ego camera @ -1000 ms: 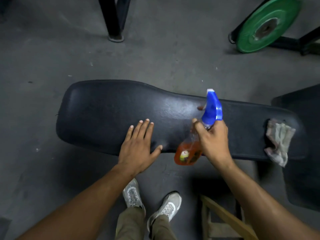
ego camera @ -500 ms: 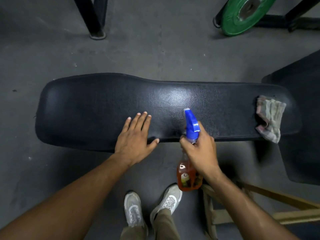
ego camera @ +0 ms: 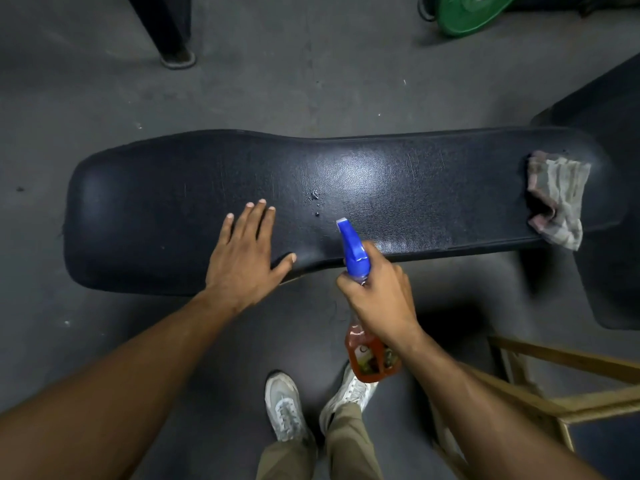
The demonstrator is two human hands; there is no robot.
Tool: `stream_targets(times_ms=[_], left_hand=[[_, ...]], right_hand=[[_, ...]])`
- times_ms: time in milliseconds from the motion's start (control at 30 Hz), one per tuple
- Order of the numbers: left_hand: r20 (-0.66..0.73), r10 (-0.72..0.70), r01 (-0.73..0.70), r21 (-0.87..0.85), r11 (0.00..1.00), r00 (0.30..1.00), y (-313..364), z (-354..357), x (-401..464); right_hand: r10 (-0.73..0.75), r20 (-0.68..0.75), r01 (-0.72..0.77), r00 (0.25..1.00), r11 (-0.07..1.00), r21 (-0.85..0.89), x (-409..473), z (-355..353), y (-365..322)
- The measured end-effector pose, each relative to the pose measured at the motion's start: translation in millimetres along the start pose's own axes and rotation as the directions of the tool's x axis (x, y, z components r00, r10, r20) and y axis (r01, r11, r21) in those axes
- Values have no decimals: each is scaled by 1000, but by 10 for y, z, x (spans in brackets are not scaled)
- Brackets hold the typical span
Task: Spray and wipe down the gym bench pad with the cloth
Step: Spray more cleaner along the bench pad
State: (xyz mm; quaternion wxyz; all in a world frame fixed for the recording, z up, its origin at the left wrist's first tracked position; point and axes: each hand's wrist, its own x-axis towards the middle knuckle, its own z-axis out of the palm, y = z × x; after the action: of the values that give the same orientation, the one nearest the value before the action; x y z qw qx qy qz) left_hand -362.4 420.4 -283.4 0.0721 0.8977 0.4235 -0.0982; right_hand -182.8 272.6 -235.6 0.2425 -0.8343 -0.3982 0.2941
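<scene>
A long black bench pad [ego camera: 415,181] runs across the view. My left hand [ego camera: 246,258] rests flat on its near edge, fingers straight. My right hand [ego camera: 379,299] grips a spray bottle [ego camera: 370,358] of orange liquid by the neck, just off the pad's near edge. Its blue trigger head [ego camera: 353,249] points at the pad. A few wet droplets [ego camera: 314,197] lie on the pad ahead of the nozzle. A crumpled grey and pink cloth [ego camera: 557,199] lies on the pad's right end, partly hanging over the near edge.
A wooden frame [ego camera: 554,386] stands at the lower right beside my right arm. A second black pad [ego camera: 609,209] sits at the right. A green weight plate [ego camera: 474,12] and a black rack leg [ego camera: 169,32] stand on the grey floor beyond. My shoes [ego camera: 287,410] are below.
My right hand has drawn the bottle back toward me and swung the nozzle to point at the pad. Droplets now show on the pad. My left hand stays flat.
</scene>
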Motion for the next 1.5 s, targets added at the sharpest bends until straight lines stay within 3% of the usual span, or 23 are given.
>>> stream_targets(times_ms=[333, 533, 1500], left_hand=[[-21, -69, 69, 5, 998, 997, -115, 35, -79], [-38, -118, 118, -11, 993, 992, -249, 69, -190], [-48, -387, 381, -93, 920, 921, -1210, 158, -882]], right_hand=[[43, -120, -38, 992, 998, 47, 75, -52, 92], [-66, -28, 66, 997, 998, 2, 120, 56, -110], [-240, 149, 244, 959, 970, -6, 65, 924, -1151]])
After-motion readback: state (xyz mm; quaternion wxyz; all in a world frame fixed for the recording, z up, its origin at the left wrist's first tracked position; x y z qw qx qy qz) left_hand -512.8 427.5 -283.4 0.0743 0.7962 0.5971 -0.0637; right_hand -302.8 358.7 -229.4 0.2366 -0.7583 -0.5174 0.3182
